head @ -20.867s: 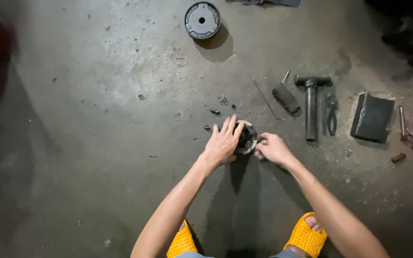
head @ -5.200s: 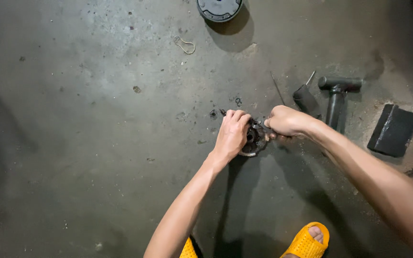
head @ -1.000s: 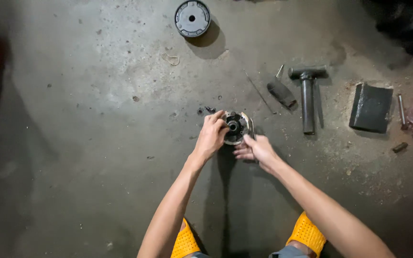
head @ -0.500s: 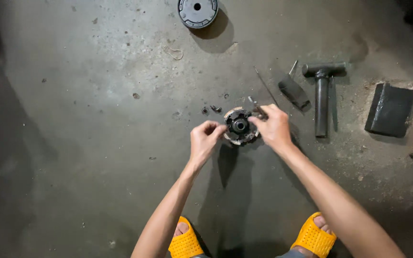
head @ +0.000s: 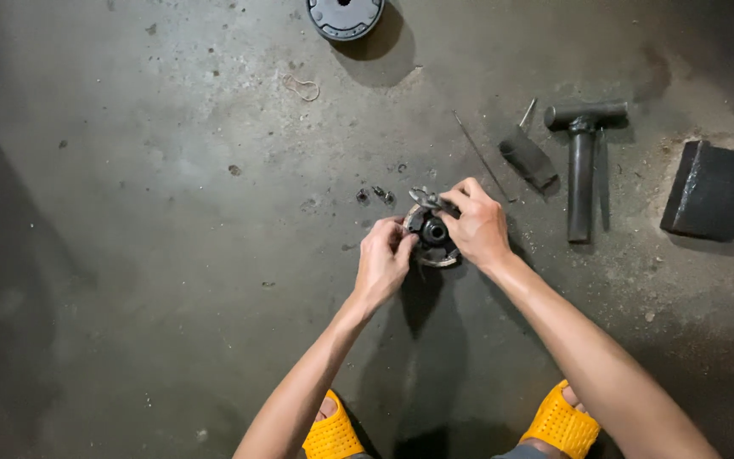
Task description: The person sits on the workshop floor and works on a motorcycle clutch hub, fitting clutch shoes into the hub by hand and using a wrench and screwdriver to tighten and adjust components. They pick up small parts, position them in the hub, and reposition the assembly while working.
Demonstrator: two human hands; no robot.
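Hands are working together on a round dark metal hub part with a pale rim (head: pixel 431 235), which is sitting on the stained grey concrete floor (head: pixel 172 255). Left hand (head: pixel 382 262) is pressing against the hub's left edge, fingers curled and closed on its rim. Right hand (head: pixel 479 228) is covering the hub's right side, its grip closed on a small grey metal tool (head: pixel 429 200) whose end is sticking out just above the hub; the pictures are not showing what kind of tool it is. Both forearms are reaching up from below the hub, and two yellow perforated sandals (head: pixel 333 433) are showing well below it at the bottom edge.

Small dark loose bits (head: pixel 377 194) are lying just left of and above the hub. Right of the hub, a thin dark metal rod (head: pixel 474 156) is lying slanted, then a short dark chisel-like piece (head: pixel 527 156), then a dark T-shaped metal hammer (head: pixel 582 166) with its handle pointing down. Further right, well apart from the hub, a dark rectangular block (head: pixel 708 190) is resting on the floor. Far above the hub, a round dark metal disc (head: pixel 345 14) is lying cut off by the top edge.
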